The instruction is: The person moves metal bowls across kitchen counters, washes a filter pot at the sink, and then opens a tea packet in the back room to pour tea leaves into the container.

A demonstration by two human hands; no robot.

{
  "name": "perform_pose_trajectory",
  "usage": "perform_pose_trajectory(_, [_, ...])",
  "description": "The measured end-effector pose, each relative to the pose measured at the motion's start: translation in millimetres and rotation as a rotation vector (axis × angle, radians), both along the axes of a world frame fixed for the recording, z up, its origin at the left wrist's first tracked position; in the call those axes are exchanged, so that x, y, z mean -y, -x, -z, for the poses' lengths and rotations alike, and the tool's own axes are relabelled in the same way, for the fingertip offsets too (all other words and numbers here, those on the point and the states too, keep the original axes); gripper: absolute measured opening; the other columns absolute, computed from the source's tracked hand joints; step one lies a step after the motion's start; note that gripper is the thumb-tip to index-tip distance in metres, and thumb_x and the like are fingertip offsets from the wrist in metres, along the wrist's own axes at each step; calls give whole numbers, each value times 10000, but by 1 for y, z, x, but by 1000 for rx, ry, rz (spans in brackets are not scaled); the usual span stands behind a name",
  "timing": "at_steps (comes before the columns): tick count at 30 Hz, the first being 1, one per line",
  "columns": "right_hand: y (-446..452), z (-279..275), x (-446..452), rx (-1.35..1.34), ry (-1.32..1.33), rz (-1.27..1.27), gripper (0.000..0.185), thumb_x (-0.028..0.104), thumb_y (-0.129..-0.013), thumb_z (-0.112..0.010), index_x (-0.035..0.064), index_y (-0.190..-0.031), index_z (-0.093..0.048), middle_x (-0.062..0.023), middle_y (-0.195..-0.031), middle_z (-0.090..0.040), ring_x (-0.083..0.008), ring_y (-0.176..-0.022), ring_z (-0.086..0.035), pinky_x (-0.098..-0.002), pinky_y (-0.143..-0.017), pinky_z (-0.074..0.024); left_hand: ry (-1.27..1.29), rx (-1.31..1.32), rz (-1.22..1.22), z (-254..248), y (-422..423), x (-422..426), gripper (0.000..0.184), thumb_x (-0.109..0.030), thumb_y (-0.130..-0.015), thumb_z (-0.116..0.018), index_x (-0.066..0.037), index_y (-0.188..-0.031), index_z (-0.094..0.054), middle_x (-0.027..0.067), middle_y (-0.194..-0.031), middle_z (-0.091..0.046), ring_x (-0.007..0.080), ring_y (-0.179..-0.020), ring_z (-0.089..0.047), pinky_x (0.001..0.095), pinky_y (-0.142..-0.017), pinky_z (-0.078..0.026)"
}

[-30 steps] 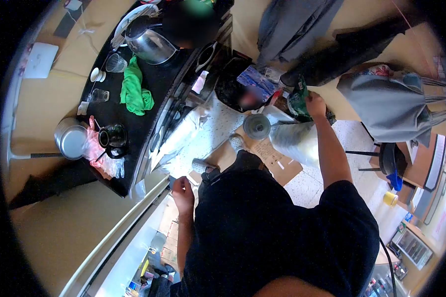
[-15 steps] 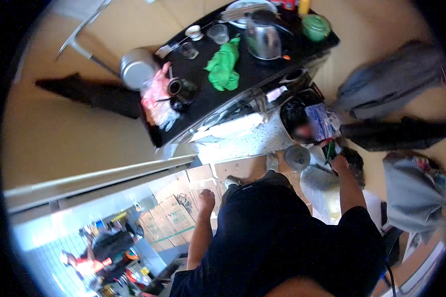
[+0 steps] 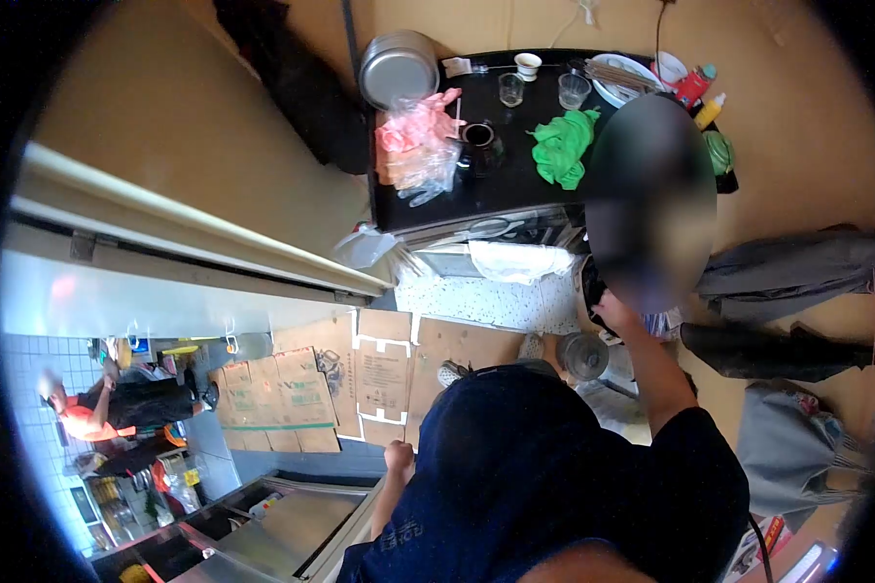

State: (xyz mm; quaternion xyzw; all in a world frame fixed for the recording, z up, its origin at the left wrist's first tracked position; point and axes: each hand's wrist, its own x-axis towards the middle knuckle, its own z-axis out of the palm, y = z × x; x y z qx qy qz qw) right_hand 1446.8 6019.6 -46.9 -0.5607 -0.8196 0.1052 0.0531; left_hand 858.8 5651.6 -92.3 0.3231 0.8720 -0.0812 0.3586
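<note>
My right hand (image 3: 617,313) reaches forward to the edge of a bin with a black liner (image 3: 594,284). Its fingers are curled there, and what they hold is hidden. A blurred patch covers the space just beyond it. Close by, nearer my body, stands a round clear plastic container (image 3: 583,357), with a filled translucent bag (image 3: 617,408) behind it. My left hand (image 3: 399,457) hangs low at my side in a loose fist, with nothing visible in it. It is over the cardboard-covered floor, close to the edge of a metal-framed cabinet (image 3: 355,530).
A black table (image 3: 506,189) ahead carries a green cloth (image 3: 562,149), pink plastic bag (image 3: 420,124), dark jar (image 3: 478,136), clear cups (image 3: 574,91) and round metal tins (image 3: 399,73). Flattened cardboard (image 3: 384,364) covers the floor. Another person (image 3: 87,420) stands far left. Dark clothes (image 3: 797,277) hang right.
My view has turned toward the right, so the table sits farther right. My right hand has moved from beside a green item to the bin's edge. My left fist has dropped back beside the cabinet.
</note>
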Motion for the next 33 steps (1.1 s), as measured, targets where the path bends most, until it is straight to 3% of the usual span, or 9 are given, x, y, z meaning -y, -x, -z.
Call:
perform_pose_trajectory(4, [135, -73, -43, -32, 448, 456, 576, 527, -853, -672, -25, -1010, -707, -225, -1092, -673, -370, -1031, -643, -427, -902, -502, -46, 29, -64, -11, 20, 6, 318, -258, -846, -525, -34, -931, -734, 245, -963, -708, 411, -951, -685, 487, -856, -540])
perform_pose_trajectory(12, [270, -62, -92, -369, 420, 503, 902, 510, -855, -694, -104, -1437, -380, -280, -1377, -526, -336, -1209, -580, -381, -971, -498, -228, 0, -20, 29, 127, 20, 329, -261, -865, -505, -33, -920, -737, 231, -939, -716, 416, -923, -694, 482, -842, -552])
perform_pose_trajectory(16, [283, -72, -126, -1142, 841, 861, 799, 408, -881, -715, 31, -1489, -358, -213, -1540, -318, -383, -1325, -428, -476, -922, -545, -229, -64, -104, 25, 150, 29, 338, -259, -865, -496, -22, -883, -738, 228, -892, -714, 405, -873, -698, 486, -788, -558])
perform_pose_trajectory(20, [267, -74, -163, -1487, 617, 1143, 733, 389, -883, -718, 89, -1463, -384, -186, -1566, -234, -399, -1355, -364, -526, -957, -523, -206, -2, -157, 63, 156, 65, 329, -262, -841, -524, -8, -834, -731, 237, -872, -710, 403, -880, -700, 488, -786, -556])
perform_pose_trajectory(21, [271, -91, -168, -1387, 471, 1321, 559, 396, -886, -715, 79, -1320, -558, -178, -1399, -492, -337, -1221, -522, -463, -887, -548, -213, 49, -185, 63, 153, 65, 327, -266, -834, -534, -4, -825, -728, 241, -871, -708, 403, -888, -700, 487, -791, -556])
perform_pose_trajectory(24, [219, -19, -208, -827, 8, 1067, 369, 396, -883, -715, 50, -1012, -717, -160, -1009, -697, -274, -932, -661, -401, -761, -542, -148, -55, -248, 17, 104, 56, 336, -286, -830, -556, 6, -834, -722, 247, -881, -706, 415, -907, -694, 490, -801, -553])
perform_pose_trajectory(26, [217, -91, -195, -622, -263, 864, 386, 398, -868, -719, 30, -750, -720, -149, -710, -676, -305, -696, -667, -416, -682, -502, -98, -10, -211, 25, 85, 57, 354, -305, -833, -565, 12, -853, -719, 249, -887, -706, 419, -910, -691, 490, -787, -547])
perform_pose_trajectory(31, [148, -95, -246, -202, -343, 905, 502, 499, -769, -788, 98, -1039, -656, -173, -1102, -566, -365, -970, -619, -480, -806, -522, -217, 172, -368, 77, 47, 64, 405, -364, -843, -597, 24, -895, -704, 240, -883, -712, 415, -900, -691, 481, -757, -530])
perform_pose_trajectory(33, [137, -100, -264, -77, -183, 970, 768, 634, -794, -699, 82, -1307, -547, -229, -1248, -525, -397, -1058, -599, -490, -854, -536, -113, 208, -375, -1, 27, 6, 338, -338, -844, -613, -13, -864, -706, 187, -849, -721, 372, -814, -691, 460, -721, -530])
